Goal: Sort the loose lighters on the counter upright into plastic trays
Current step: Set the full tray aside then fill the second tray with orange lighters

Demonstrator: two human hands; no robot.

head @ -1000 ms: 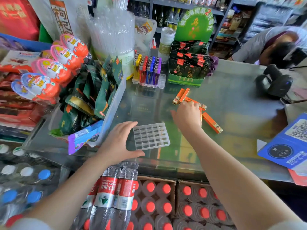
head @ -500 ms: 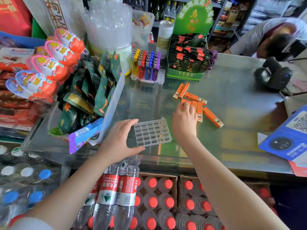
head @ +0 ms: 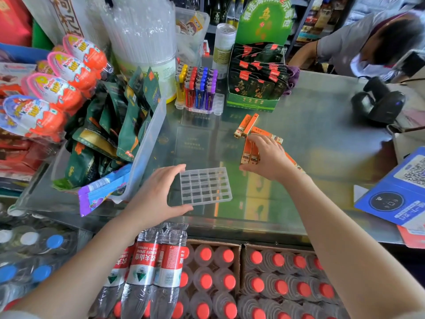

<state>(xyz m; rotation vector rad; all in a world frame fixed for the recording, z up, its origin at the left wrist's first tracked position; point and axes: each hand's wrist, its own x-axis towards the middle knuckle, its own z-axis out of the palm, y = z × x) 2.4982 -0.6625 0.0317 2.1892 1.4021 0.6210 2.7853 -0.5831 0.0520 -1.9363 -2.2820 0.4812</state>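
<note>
The left hand lies spread wide at the left edge of an empty clear plastic tray, index finger along the tray's far corner and thumb reaching under its near corner, bracing rather than gripping it. The tray is a flat rectangular grid of small square cells, translucent, lying on the glass tabletop near its front edge.

The right hand is cupped over a small bundle of orange lighters, fingers curled on top and thumb beneath; two or three slim, boxy, glossy sticks with gold ends lie side by side under the fingertips. Whether they are lifted off the glass cannot be told. More loose orange lighters lie flat just beyond the hand, a pair side by side and another angled across, with one more poking out beside the wrist.

Farther back stands a second clear tray, partly filled with upright lighters in yellow, red, blue and purple. Beside it to the right is a green cardboard display box of dark sachets. To the left, a translucent bin holds green foil packets. A black barcode scanner sits at the far right, near a blue QR-code card. Below the tabletop's front edge are cartons of red-capped water bottles.
</note>
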